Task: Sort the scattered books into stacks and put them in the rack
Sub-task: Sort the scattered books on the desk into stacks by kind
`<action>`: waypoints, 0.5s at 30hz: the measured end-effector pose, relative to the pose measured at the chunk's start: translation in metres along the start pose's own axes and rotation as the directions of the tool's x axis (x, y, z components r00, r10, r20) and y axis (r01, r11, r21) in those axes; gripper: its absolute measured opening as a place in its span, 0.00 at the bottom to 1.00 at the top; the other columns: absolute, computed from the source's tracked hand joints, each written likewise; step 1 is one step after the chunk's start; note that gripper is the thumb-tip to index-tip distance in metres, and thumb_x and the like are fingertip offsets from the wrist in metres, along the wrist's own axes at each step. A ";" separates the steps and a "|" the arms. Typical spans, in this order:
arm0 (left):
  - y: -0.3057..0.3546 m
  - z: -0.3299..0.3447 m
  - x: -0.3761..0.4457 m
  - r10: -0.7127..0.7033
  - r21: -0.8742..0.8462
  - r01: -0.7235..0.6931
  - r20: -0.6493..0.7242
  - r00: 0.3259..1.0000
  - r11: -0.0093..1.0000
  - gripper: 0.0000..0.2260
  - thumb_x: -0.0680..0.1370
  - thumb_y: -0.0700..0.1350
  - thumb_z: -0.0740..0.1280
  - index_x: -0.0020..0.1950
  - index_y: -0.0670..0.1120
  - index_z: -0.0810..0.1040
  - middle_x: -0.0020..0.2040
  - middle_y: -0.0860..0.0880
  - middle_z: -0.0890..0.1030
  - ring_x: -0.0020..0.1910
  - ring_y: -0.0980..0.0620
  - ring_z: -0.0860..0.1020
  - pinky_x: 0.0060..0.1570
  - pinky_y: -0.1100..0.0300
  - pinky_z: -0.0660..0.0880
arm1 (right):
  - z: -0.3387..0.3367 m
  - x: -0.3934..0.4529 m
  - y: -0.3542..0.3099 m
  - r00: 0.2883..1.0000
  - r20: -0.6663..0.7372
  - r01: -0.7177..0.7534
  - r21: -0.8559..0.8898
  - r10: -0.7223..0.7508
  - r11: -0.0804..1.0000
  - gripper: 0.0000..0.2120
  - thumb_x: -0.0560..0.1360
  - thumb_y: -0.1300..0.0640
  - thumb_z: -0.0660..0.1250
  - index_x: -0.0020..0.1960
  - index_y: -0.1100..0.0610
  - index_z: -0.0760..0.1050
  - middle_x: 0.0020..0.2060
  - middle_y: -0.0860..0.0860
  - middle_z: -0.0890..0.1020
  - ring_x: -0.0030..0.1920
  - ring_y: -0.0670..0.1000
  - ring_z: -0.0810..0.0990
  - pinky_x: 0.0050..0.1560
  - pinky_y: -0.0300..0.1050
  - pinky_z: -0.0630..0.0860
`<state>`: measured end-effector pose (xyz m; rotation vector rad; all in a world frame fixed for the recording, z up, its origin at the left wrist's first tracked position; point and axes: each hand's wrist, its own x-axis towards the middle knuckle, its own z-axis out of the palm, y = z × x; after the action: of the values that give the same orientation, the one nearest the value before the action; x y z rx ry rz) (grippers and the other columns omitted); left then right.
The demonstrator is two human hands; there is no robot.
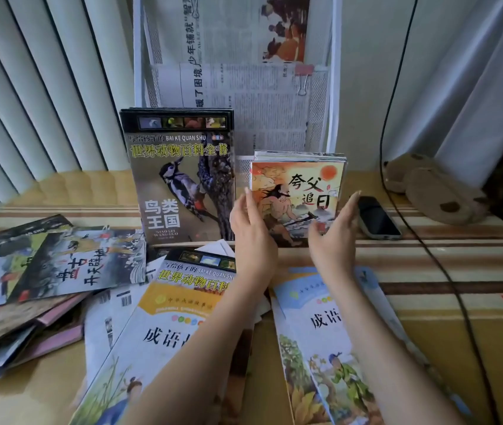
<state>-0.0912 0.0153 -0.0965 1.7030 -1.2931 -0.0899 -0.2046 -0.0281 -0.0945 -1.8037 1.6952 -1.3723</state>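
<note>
**Two stacks upright, plenty still scattered**

While both hands hovered at the small orange stack [300, 191], neither one actually gripped it. The left hand [251, 228] had its fingers straight and loose, with the tips at the stack's left edge, though I couldn't tell for sure if they touched. The right hand [334, 231] sat relaxed with fingers straight, just beside the stack's right edge. So both were released, flanking the stack.

That orange stack stood upright at the foot of the white wire rack [333, 87], next to a taller bird stack [179, 179] with a woodpecker on the cover, also upright, on its left. The rack's upper tiers held newspapers [244, 96], with a pink clip [303, 76] on the right side.

The rest of the books lay flat on the striped surface [458, 271]: a messy pile [44, 271] at the left, a yellow idiom book [164, 326] under the left forearm, covering part of another animal book [195, 268], and a blue idiom book [329, 332] under the right forearm.

A phone [377, 219] lay to the right of the orange stack, with a black cable [428, 250] running past it and a brown plush [428, 188] behind.
</note>
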 end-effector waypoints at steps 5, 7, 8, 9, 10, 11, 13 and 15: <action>0.013 -0.041 -0.032 -0.023 -0.036 0.031 0.205 0.979 0.999 0.19 0.76 0.30 0.54 0.66 0.40 0.67 0.61 0.41 0.71 0.59 0.41 0.70 0.55 0.50 0.69 | -0.068 -0.029 0.010 0.914 0.372 -0.014 -0.369 0.162 0.929 0.31 0.78 0.50 0.61 0.77 0.50 0.51 0.69 0.53 0.69 0.61 0.57 0.75 0.58 0.56 0.74; 0.010 -0.052 -0.061 -0.104 -0.066 0.133 0.336 0.936 0.989 0.18 0.77 0.35 0.57 0.66 0.41 0.66 0.60 0.41 0.72 0.58 0.41 0.72 0.52 0.51 0.71 | -0.093 -0.051 0.023 0.812 0.494 -0.133 -0.361 0.310 0.923 0.36 0.77 0.45 0.63 0.77 0.51 0.49 0.73 0.53 0.63 0.67 0.58 0.69 0.63 0.55 0.70; 0.010 -0.056 -0.076 -0.153 -0.082 0.199 0.384 0.911 0.977 0.19 0.76 0.36 0.58 0.67 0.41 0.66 0.59 0.41 0.73 0.57 0.40 0.73 0.50 0.52 0.72 | -0.100 -0.062 0.027 0.787 0.517 -0.164 -0.352 0.338 0.921 0.38 0.76 0.43 0.64 0.77 0.53 0.47 0.74 0.53 0.61 0.70 0.57 0.66 0.65 0.54 0.68; 0.010 -0.058 -0.091 -0.188 -0.114 0.259 0.427 0.885 0.959 0.20 0.75 0.36 0.59 0.67 0.42 0.66 0.58 0.41 0.74 0.56 0.40 0.75 0.48 0.52 0.74 | -0.103 -0.073 0.030 0.783 0.524 -0.165 -0.345 0.335 0.924 0.39 0.75 0.43 0.64 0.77 0.54 0.47 0.74 0.53 0.61 0.71 0.57 0.64 0.67 0.52 0.67; 0.013 -0.058 -0.104 -0.211 -0.166 0.316 0.459 0.863 0.934 0.19 0.75 0.36 0.59 0.66 0.42 0.66 0.55 0.42 0.76 0.53 0.42 0.76 0.46 0.50 0.76 | -0.105 -0.083 0.031 0.801 0.509 -0.142 -0.352 0.317 0.925 0.39 0.75 0.43 0.64 0.77 0.55 0.49 0.74 0.53 0.61 0.72 0.56 0.63 0.67 0.51 0.66; 0.018 -0.057 -0.112 -0.239 -0.216 0.380 0.484 0.842 0.899 0.18 0.75 0.36 0.60 0.64 0.43 0.66 0.50 0.44 0.76 0.48 0.45 0.77 0.43 0.52 0.76 | -0.105 -0.092 0.030 0.835 0.470 -0.111 -0.365 0.286 0.924 0.38 0.75 0.42 0.64 0.77 0.56 0.51 0.74 0.54 0.62 0.72 0.56 0.63 0.67 0.51 0.65; 0.028 -0.055 -0.117 -0.325 -0.324 0.518 0.494 0.807 0.792 0.17 0.76 0.34 0.60 0.63 0.45 0.66 0.45 0.49 0.73 0.41 0.51 0.73 0.40 0.57 0.71 | -0.106 -0.102 0.029 0.894 0.377 -0.114 -0.334 0.243 0.936 0.35 0.75 0.43 0.65 0.75 0.56 0.57 0.72 0.54 0.66 0.70 0.57 0.66 0.64 0.50 0.67; 0.037 -0.054 -0.120 -0.388 -0.477 0.631 0.515 0.764 0.612 0.14 0.76 0.33 0.61 0.59 0.45 0.67 0.45 0.50 0.74 0.43 0.53 0.74 0.42 0.58 0.72 | -0.112 -0.103 0.031 0.902 0.320 -0.243 -0.174 0.288 0.954 0.31 0.74 0.47 0.68 0.72 0.53 0.61 0.67 0.53 0.71 0.64 0.57 0.71 0.59 0.51 0.71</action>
<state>-0.1392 0.1436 -0.0963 1.4252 -0.8046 -1.1281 -0.2946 0.0977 -0.1058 -1.6773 1.7871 -0.7977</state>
